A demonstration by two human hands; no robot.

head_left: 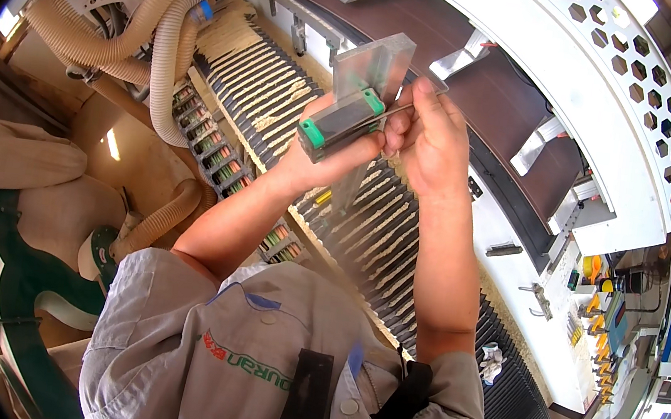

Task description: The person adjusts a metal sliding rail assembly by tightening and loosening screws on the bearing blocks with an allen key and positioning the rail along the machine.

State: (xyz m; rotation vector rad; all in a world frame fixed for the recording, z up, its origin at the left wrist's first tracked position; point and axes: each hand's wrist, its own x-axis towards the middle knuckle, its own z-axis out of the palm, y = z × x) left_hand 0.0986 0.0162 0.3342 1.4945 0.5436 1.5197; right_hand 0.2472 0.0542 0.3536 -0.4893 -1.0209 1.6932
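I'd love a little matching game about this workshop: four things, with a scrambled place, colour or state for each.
1. Left hand
2. Ribbed hoses
3. Panel with hexagonal holes
4. Pleated bellows cover

A. White, upper right
B. Black, streaked with tan dust
C. Gripping the green-ended dark block
D. Beige, upper left

Pairs: 1-C, 2-D, 3-A, 4-B

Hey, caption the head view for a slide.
Left hand grips a green-ended dark block, right hand at its side, above ridged black bellows strewn with tan debris.
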